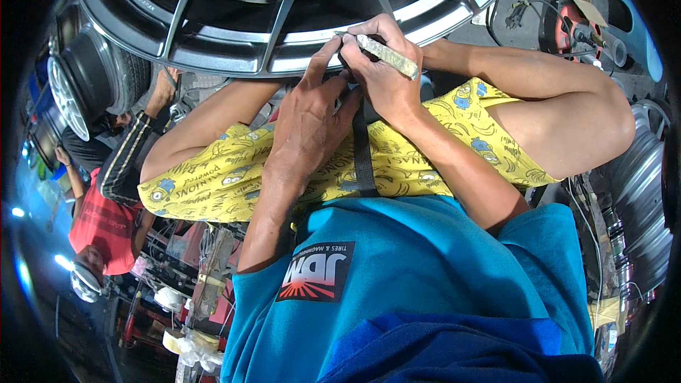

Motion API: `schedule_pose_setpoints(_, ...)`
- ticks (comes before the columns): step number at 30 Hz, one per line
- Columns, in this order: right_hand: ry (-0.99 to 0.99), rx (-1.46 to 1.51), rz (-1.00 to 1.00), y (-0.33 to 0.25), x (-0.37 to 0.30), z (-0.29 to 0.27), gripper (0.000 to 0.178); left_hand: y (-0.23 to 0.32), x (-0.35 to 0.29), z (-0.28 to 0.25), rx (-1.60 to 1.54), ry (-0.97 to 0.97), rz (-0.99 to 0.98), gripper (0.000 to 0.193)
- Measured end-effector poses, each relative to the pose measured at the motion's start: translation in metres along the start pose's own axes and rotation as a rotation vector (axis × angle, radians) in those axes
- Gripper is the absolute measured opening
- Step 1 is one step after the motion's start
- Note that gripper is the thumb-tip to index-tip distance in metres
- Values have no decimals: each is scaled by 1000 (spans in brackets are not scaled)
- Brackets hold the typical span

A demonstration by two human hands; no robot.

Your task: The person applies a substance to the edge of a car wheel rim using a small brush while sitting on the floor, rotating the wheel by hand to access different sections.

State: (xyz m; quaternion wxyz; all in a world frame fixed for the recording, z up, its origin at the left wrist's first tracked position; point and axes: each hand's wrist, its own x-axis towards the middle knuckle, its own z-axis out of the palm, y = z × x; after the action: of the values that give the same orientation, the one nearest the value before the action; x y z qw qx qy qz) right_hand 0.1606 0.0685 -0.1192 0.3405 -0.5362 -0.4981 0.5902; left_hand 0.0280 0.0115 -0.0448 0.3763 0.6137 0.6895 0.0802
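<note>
A large dark grey alloy wheel rim [284, 50] with slim spokes and a bright machined lip fills the top of the view. My right hand [389, 81] grips a small tool [386, 55] at the near edge of the rim. Its handle is wrapped in pale, yellowish tape, and its short dark tip points left toward the lip; the exact kind cannot be made out. My left hand [308, 117] is beside it, fingers apart, with the index fingertip close to the tool's tip at the rim's edge. The other left fingers are partly hidden beneath.
At left, more wheels [67, 96] and a tire [131, 74] stand near a person in a red shirt [106, 227]. A red power tool [560, 32] with cables sits at the upper right. A silver wheel [642, 198] lies at the right, beyond my bent knee.
</note>
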Motion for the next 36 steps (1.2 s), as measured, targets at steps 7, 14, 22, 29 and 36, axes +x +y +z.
schedule_pose_setpoints(7,0,-31,-21,2,0,0,14,0,0,1,-2,2,7,21)
schedule_pose_setpoints(14,-3,-51,-40,3,0,0,14,1,1,0,3,-12,-1,17)
schedule_pose_setpoints(22,-7,-51,-77,1,1,-1,13,1,1,0,-3,-17,-3,18)
schedule_pose_setpoints(29,-17,-12,8,1,-2,-3,13,3,1,0,1,-11,-7,19)
schedule_pose_setpoints(36,13,-42,-54,2,-1,-1,15,1,-1,3,-2,14,14,19)
